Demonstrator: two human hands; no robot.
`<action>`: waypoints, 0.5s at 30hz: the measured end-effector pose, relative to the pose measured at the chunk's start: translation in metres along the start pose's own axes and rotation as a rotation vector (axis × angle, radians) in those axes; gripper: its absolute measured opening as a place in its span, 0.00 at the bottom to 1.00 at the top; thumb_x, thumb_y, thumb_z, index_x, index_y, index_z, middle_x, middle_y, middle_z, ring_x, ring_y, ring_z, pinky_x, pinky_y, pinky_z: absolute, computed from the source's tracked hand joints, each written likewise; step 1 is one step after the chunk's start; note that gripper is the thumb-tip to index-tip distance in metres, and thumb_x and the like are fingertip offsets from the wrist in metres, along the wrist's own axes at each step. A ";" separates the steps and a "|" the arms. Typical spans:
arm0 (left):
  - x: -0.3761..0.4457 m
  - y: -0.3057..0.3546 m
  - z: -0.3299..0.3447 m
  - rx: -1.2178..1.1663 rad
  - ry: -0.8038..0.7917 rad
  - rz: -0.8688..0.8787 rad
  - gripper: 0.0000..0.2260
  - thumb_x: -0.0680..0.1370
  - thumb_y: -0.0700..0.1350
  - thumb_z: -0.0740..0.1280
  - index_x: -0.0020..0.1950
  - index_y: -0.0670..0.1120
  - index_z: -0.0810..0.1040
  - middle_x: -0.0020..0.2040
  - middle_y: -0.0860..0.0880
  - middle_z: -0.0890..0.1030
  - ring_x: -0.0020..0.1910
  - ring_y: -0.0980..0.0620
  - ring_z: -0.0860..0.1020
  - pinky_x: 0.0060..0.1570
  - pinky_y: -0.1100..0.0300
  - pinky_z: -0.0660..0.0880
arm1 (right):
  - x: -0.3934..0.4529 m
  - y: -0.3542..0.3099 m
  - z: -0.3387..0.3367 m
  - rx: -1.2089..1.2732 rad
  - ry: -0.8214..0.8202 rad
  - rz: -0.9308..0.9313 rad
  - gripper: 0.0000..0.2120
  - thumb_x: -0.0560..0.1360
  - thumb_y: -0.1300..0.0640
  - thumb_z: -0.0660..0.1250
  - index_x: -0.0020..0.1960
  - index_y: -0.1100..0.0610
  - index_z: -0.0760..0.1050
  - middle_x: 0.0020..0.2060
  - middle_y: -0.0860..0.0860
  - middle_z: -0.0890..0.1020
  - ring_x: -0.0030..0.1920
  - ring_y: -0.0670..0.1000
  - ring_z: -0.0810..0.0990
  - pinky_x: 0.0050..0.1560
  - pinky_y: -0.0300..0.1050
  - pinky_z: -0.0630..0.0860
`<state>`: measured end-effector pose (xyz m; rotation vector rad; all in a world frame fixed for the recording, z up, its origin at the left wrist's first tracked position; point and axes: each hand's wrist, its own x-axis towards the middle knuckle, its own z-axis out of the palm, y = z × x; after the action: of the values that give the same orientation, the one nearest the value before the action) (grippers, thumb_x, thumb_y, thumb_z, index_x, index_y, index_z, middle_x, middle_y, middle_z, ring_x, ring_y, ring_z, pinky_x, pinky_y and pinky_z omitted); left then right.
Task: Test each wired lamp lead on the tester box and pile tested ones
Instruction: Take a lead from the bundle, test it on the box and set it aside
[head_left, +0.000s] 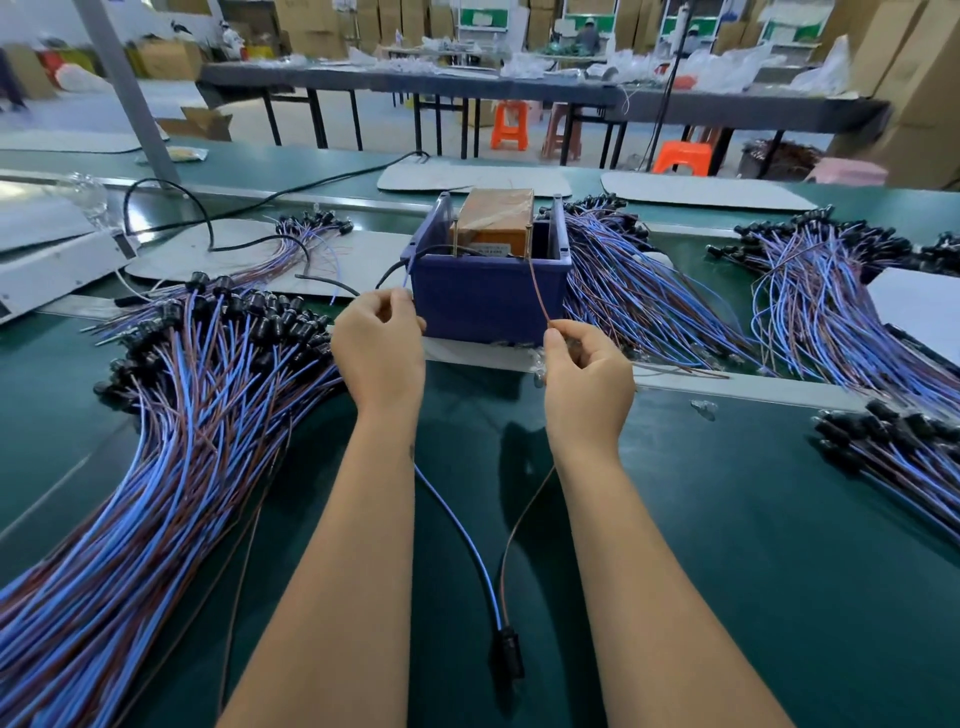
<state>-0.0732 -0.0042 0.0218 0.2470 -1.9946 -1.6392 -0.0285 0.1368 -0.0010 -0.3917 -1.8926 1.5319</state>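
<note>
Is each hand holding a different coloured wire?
Yes: the left hand pinches the blue wire and the right hand pinches the brown wire.

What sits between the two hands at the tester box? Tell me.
In the head view, between the left hand and right hand stands the front wall of the blue tester box, each hand pinching one wire of the lead.

Left lead pile (171, 441) cut off at left and near edges. Tester box (496, 228) contacts partly hidden behind blue bin (488, 301) wall. Far workers blurred.
</note>
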 end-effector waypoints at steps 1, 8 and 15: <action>-0.001 0.001 0.001 0.034 -0.016 0.032 0.13 0.80 0.46 0.63 0.38 0.47 0.80 0.30 0.53 0.79 0.31 0.53 0.74 0.37 0.59 0.72 | 0.000 0.000 0.000 -0.004 -0.004 -0.002 0.05 0.77 0.55 0.67 0.46 0.46 0.79 0.35 0.43 0.80 0.38 0.46 0.77 0.42 0.40 0.73; 0.000 0.005 0.007 0.138 -0.063 0.084 0.13 0.81 0.45 0.62 0.40 0.44 0.81 0.30 0.53 0.79 0.30 0.56 0.74 0.35 0.64 0.69 | 0.000 0.000 -0.002 -0.024 -0.014 -0.004 0.05 0.77 0.55 0.67 0.49 0.49 0.81 0.37 0.44 0.81 0.40 0.46 0.77 0.42 0.40 0.74; 0.002 0.007 0.010 0.149 -0.145 0.119 0.11 0.81 0.43 0.62 0.43 0.45 0.82 0.30 0.53 0.77 0.31 0.55 0.73 0.35 0.66 0.69 | -0.001 0.000 0.000 -0.016 -0.022 0.005 0.05 0.77 0.55 0.67 0.46 0.46 0.80 0.33 0.43 0.79 0.35 0.43 0.75 0.37 0.36 0.70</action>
<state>-0.0784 0.0051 0.0284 0.0639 -2.1991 -1.4734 -0.0275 0.1365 -0.0013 -0.3880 -1.9229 1.5310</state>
